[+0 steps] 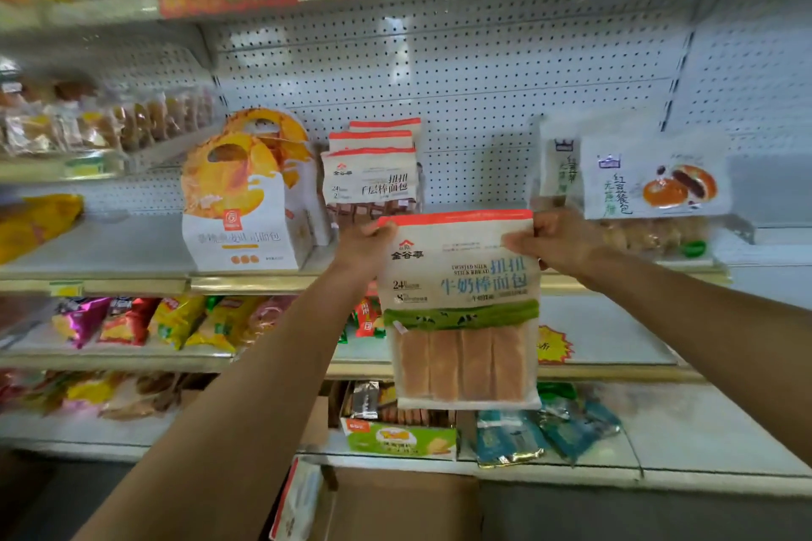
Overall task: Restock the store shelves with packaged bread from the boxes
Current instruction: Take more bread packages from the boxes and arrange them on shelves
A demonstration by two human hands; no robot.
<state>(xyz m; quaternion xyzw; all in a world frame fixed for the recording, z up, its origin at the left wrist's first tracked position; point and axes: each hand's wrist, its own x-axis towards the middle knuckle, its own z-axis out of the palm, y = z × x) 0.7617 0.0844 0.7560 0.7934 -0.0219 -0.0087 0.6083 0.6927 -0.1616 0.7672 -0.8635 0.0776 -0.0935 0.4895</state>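
Head view: a person faces white metal store shelves [132,250] backed by pegboard, arms reaching forward.
Left of gap: white and orange bread cartons with carry handles [246,206] stand on the middle shelf; just beside them, a row of white pouches with red top seals [371,176].
Left hand [367,244]: fingers curled, pinching the top left corner of the held pack.
Held pack: a white plastic pouch of stick bread with a red top seal and green band [461,312], hanging upright in front of the middle shelf edge.
Right hand [556,242]: pinching the top right corner.
Right of gap: white bun packs [650,184] lean on the shelf.
Box: brown cardboard box [395,505] below, partly seen.
Doing it well: I judge it best to stand the pouch label-forward in the bare gap, base down first, beside the matching row.
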